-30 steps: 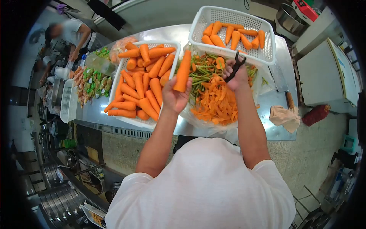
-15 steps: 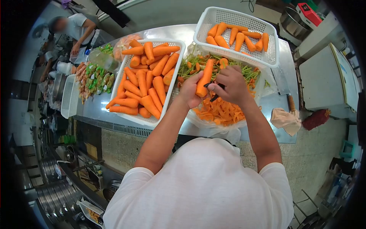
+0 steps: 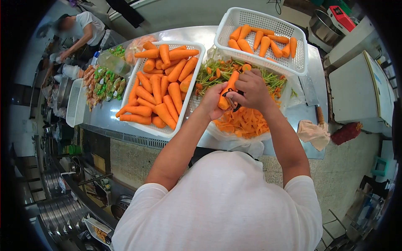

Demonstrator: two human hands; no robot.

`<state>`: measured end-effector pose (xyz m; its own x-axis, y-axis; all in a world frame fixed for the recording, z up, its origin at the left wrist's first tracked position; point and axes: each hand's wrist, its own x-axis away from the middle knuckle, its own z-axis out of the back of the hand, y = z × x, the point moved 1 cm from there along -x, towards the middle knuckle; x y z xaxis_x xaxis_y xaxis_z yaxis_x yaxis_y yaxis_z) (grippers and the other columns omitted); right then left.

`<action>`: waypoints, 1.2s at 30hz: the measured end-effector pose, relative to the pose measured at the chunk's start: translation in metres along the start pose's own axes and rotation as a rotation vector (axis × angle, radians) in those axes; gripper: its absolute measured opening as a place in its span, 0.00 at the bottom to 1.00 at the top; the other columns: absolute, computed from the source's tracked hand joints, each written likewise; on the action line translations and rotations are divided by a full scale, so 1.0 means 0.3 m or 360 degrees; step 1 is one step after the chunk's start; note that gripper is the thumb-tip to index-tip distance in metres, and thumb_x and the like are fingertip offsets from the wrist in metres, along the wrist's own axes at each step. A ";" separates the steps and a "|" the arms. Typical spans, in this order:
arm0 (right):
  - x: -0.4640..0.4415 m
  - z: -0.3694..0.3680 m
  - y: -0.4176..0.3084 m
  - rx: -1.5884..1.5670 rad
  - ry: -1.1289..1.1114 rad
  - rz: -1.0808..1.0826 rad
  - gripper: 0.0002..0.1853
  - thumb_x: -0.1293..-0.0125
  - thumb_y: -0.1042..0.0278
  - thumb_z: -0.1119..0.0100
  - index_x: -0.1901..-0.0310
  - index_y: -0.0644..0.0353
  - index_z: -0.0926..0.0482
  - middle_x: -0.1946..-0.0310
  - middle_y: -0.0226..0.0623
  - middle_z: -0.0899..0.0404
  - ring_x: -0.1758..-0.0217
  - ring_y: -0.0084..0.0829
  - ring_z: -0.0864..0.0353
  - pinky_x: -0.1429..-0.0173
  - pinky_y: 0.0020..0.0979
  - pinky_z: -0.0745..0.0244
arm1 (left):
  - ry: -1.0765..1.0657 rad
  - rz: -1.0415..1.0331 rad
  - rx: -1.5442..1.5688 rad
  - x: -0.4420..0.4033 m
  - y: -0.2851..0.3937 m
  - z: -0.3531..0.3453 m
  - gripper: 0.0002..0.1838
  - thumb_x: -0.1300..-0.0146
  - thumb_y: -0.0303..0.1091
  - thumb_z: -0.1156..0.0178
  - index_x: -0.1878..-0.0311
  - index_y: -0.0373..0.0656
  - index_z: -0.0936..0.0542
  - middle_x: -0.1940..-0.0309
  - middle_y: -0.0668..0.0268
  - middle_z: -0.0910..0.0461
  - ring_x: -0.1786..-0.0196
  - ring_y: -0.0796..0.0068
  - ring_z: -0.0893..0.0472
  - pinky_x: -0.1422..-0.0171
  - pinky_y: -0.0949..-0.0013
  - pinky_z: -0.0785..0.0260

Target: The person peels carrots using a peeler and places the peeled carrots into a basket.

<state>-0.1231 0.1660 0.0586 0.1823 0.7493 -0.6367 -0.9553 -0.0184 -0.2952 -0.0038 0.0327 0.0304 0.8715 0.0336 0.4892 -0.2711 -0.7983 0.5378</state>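
My left hand (image 3: 213,101) is closed around a carrot (image 3: 233,79), which slants with its upper end away from me. A black peeler (image 3: 235,99) is gripped in my right hand (image 3: 253,90), its head against the carrot's near part. Both hands are over a heap of orange peelings (image 3: 243,122) and green stem trimmings (image 3: 209,69) with cut carrot tops, lying on a clear plastic bag. To the left, a white perforated basket (image 3: 200,56) is piled with carrots. Beyond my right hand, another white basket (image 3: 300,62) holds several carrots.
A cleaver (image 3: 310,91) with a wooden handle lies at the right of the steel table (image 3: 209,33), near a beige cloth (image 3: 314,133). Bagged vegetables (image 3: 108,83) and a plastic bottle (image 3: 112,62) stand left. Another person (image 3: 88,31) works at the far left.
The peeler has moved onto the carrot's near part, and the carrot is tilted more to the right. At the far left, the other person's arm has shifted leftward.
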 end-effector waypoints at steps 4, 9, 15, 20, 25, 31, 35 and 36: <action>-0.016 -0.021 0.091 -0.0025 0.0016 0.0001 0.24 0.38 0.45 0.34 0.80 0.56 0.26 0.79 0.35 0.29 0.70 0.39 0.28 0.57 0.40 0.36 | -0.0051 0.0056 -0.0056 -0.012 0.018 0.030 0.17 0.22 0.49 0.53 0.49 0.49 0.22 0.66 0.68 0.18 0.67 0.76 0.20 0.69 0.68 0.29; 0.009 0.043 0.309 0.0433 -0.0320 -0.1098 0.24 0.34 0.47 0.35 0.79 0.58 0.21 0.84 0.37 0.25 0.76 0.40 0.26 0.56 0.39 0.35 | -0.0253 0.0118 -0.0095 0.013 0.021 0.072 0.18 0.22 0.49 0.52 0.48 0.44 0.24 0.68 0.60 0.19 0.70 0.72 0.19 0.75 0.68 0.28; 0.003 0.001 0.090 -0.0031 0.0113 -0.0221 0.24 0.37 0.51 0.31 0.82 0.59 0.27 0.84 0.38 0.33 0.76 0.40 0.29 0.62 0.40 0.34 | 0.0064 0.0039 0.0015 -0.008 0.026 0.044 0.18 0.23 0.46 0.52 0.45 0.41 0.25 0.62 0.64 0.19 0.66 0.72 0.16 0.70 0.65 0.22; -0.005 -0.031 0.011 -0.0042 0.0019 -0.0026 0.23 0.38 0.48 0.32 0.82 0.56 0.24 0.81 0.35 0.27 0.72 0.39 0.25 0.54 0.41 0.33 | 0.0058 -0.0029 0.0115 -0.042 0.014 0.016 0.16 0.22 0.46 0.53 0.46 0.46 0.24 0.66 0.63 0.19 0.69 0.70 0.18 0.71 0.67 0.24; 0.015 0.028 0.242 -0.0118 -0.0184 -0.0817 0.26 0.37 0.45 0.35 0.83 0.57 0.24 0.83 0.34 0.24 0.76 0.40 0.26 0.52 0.40 0.33 | -0.0105 0.0037 -0.0195 0.022 0.003 0.040 0.18 0.22 0.47 0.52 0.42 0.45 0.26 0.66 0.64 0.19 0.70 0.69 0.18 0.71 0.67 0.24; -0.027 -0.016 0.038 -0.0155 -0.0058 -0.0475 0.26 0.37 0.44 0.35 0.83 0.58 0.23 0.84 0.35 0.24 0.77 0.42 0.27 0.52 0.41 0.33 | 0.0093 0.0021 -0.0020 -0.004 0.020 0.029 0.19 0.23 0.49 0.52 0.42 0.45 0.25 0.68 0.64 0.20 0.70 0.69 0.18 0.73 0.67 0.24; -0.023 -0.065 0.039 -0.0006 0.0105 -0.0048 0.26 0.37 0.46 0.36 0.83 0.58 0.22 0.85 0.35 0.24 0.78 0.40 0.24 0.56 0.42 0.32 | -0.0214 0.0045 0.0040 -0.041 0.011 0.116 0.21 0.23 0.49 0.51 0.42 0.42 0.24 0.65 0.63 0.18 0.68 0.68 0.17 0.71 0.65 0.22; -0.027 -0.061 0.104 0.0042 0.0153 -0.0087 0.25 0.36 0.46 0.36 0.83 0.58 0.21 0.85 0.35 0.23 0.78 0.39 0.23 0.57 0.42 0.31 | -0.0218 0.0044 0.0036 -0.037 0.020 0.121 0.21 0.23 0.49 0.51 0.42 0.42 0.24 0.65 0.63 0.18 0.68 0.68 0.17 0.71 0.65 0.22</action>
<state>-0.1502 0.1472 0.0414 0.2547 0.6819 -0.6857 -0.9488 0.0392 -0.3134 -0.0002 0.0057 0.0033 0.9119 -0.0694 0.4044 -0.2876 -0.8112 0.5092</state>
